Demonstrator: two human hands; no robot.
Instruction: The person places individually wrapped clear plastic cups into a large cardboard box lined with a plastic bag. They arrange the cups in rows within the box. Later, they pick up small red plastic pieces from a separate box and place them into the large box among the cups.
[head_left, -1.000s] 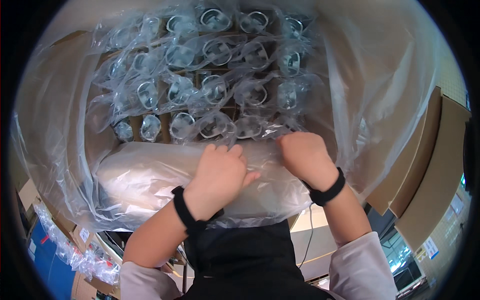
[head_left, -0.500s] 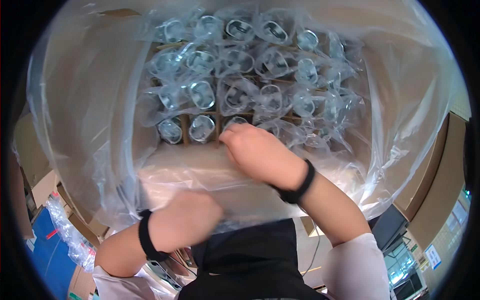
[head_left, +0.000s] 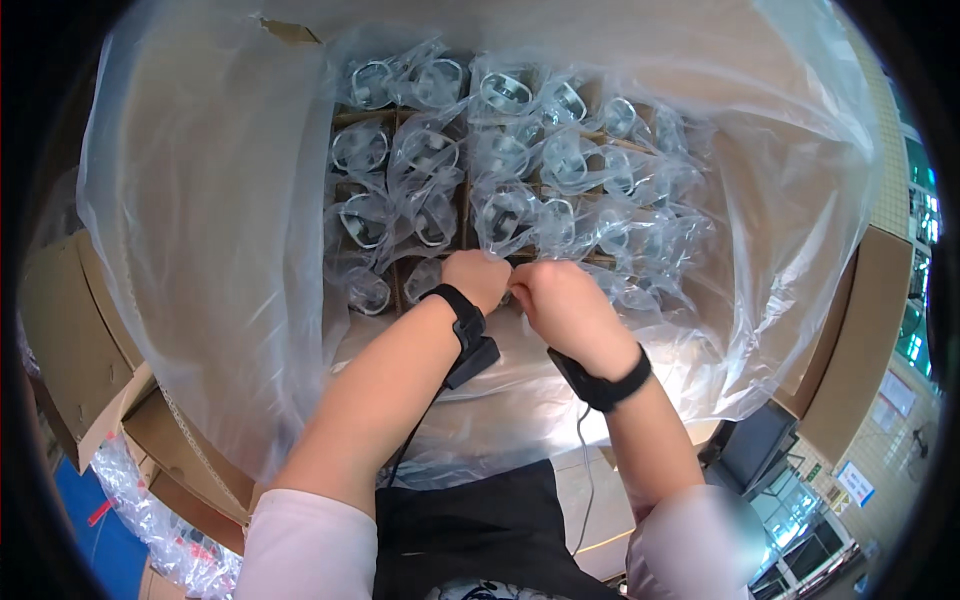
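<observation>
My left hand [head_left: 478,278] and my right hand [head_left: 565,300] are side by side over the near row of compartments in a large carton. Both are closed, fingers pointing down, and their fingertips almost meet above one cell. What they pinch is hidden beneath them. Around them, shiny hollow metal parts [head_left: 505,92] stand in rows, each wrapped in a clear plastic bag [head_left: 497,200]. Thin cardboard dividers [head_left: 465,215] separate the cells. Just left of my left hand is a bagged metal part [head_left: 424,280], partly covered by my wrist.
A big clear plastic liner [head_left: 210,250] drapes over the carton's walls and near edge. Carton flaps [head_left: 865,340] stick out at the right. Clear plastic bags [head_left: 150,510] lie at the lower left beside a blue surface [head_left: 100,540]. Cables hang from my wristbands.
My left hand has moved up and right from the near liner edge to beside my right hand. My right hand has shifted slightly right and down. The view has shifted a little.
</observation>
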